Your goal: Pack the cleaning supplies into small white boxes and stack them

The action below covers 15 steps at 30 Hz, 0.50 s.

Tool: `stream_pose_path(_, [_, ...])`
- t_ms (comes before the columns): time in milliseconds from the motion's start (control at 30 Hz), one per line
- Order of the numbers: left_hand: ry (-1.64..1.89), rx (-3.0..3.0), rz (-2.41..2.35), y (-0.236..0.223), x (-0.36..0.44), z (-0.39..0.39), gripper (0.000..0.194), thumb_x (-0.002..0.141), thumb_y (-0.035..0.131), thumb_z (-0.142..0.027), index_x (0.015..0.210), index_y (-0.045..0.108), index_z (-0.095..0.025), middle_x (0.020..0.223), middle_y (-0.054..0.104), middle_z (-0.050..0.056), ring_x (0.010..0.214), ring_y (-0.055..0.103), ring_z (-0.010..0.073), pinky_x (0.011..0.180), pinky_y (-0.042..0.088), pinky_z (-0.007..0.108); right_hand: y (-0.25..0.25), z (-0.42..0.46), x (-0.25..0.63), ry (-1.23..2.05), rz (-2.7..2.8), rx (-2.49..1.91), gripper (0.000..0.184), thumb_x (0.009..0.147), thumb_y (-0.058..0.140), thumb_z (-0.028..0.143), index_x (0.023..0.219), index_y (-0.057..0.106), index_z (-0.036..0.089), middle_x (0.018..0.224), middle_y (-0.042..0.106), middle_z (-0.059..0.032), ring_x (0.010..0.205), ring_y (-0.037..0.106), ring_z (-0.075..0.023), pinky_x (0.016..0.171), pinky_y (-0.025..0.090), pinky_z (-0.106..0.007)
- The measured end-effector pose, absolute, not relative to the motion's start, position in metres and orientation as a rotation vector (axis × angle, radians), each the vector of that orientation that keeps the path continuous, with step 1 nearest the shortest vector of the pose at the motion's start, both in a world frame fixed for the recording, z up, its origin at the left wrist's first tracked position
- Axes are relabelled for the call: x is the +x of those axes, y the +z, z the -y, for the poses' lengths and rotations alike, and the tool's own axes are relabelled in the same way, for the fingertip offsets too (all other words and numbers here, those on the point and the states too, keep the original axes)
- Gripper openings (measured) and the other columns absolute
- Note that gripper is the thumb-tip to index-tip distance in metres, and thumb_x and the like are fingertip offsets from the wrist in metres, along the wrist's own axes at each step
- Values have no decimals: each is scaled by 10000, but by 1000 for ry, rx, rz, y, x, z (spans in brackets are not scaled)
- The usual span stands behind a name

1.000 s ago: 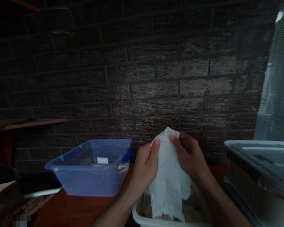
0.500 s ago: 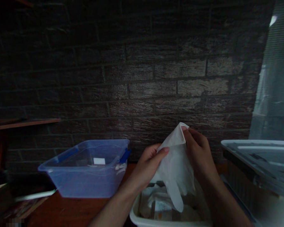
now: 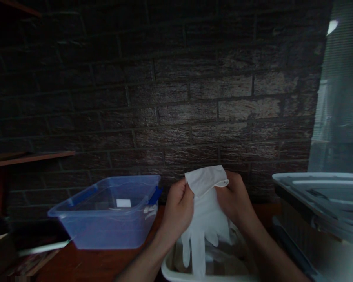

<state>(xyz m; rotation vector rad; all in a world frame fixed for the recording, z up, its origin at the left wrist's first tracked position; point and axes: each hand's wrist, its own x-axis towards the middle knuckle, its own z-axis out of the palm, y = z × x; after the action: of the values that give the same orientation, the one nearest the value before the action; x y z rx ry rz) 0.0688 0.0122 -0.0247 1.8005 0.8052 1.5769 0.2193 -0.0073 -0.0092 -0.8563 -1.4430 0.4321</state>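
Dim room, dark brick wall (image 3: 176, 98), reddish wooden table (image 3: 85, 266).
Left hand (image 3: 178, 209) and right hand (image 3: 235, 199) pinch a thin white glove (image 3: 204, 207) by its cuff above a white tub (image 3: 176, 272).

I'm seeing the glove (image 3: 206, 211) hanging between my left hand (image 3: 176, 209) and right hand (image 3: 235, 199), above the tub (image 3: 167, 270). The lidless storage bin (image 3: 106, 211) is sitting left, before the brick wall (image 3: 176, 98); what's probably a lidded container (image 3: 320, 199) is standing right.

The scene was dim and underexposed. Soft daylight entered from the window (image 3: 338, 98) at far right, grazing the brick wall (image 3: 194, 109); the left fell into shadow, with edges slightly blurred.
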Motion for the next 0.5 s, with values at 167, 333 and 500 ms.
stream_pose_path(167, [1541, 1848, -781, -28, 63, -17, 330, 1016, 465, -317, 920, 747, -174, 837, 745, 21, 764, 623, 173, 669, 444, 243, -5, 11, 223, 355, 1494, -876, 239, 840, 497, 123, 696, 687, 135, 673, 658, -8, 706, 582, -174, 604, 408, -239])
stream_pose_path(333, [1552, 2008, -743, -23, 54, -18, 301, 880, 698, -258, 1173, 634, -235, 1106, 728, 43, 880, 673, 183, 760, 518, 270, -8, 4, 228, 382, 1519, -1033, 285, 888, 536, 266, 635, 609, 157, 617, 592, 2, 599, 517, -142, 530, 347, -233])
stream_pose_path(500, [1675, 2169, -748, -15, 46, -13, 485, 812, 790, -221, 1266, 624, -267, 1202, 698, 54, 1025, 670, 204, 878, 525, 287, -16, -2, 223, 529, 1750, -1071, 325, 883, 614, 383, 675, 670, 140, 657, 591, 1, 628, 498, -133, 550, 353, -230])
